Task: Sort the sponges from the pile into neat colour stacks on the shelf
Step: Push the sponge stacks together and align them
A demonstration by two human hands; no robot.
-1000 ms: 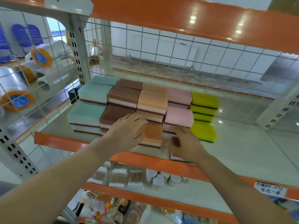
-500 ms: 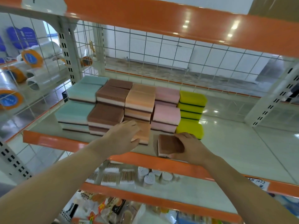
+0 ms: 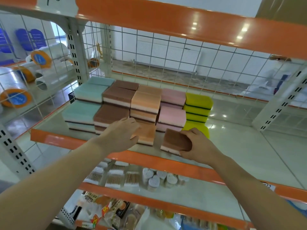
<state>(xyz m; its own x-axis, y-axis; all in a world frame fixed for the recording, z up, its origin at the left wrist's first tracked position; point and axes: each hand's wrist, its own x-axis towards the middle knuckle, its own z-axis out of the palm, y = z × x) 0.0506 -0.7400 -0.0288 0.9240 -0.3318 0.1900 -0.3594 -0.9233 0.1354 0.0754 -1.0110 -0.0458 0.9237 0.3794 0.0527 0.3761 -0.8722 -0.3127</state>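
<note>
Right hand grips a brown sponge at the shelf front edge.
Left hand lies flat on an orange sponge, hiding most of it; stacks behind.

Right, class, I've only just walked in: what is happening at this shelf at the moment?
A person is sorting sponges by colour on an orange-edged shelf. The right hand has a brown sponge in its grip near the shelf's front edge. The left hand rests on an orange sponge lying in front of the orange stack. Behind them stand teal, brown, orange, pink and yellow-green stacks. The brown sponge is not yet on its stack.
</note>
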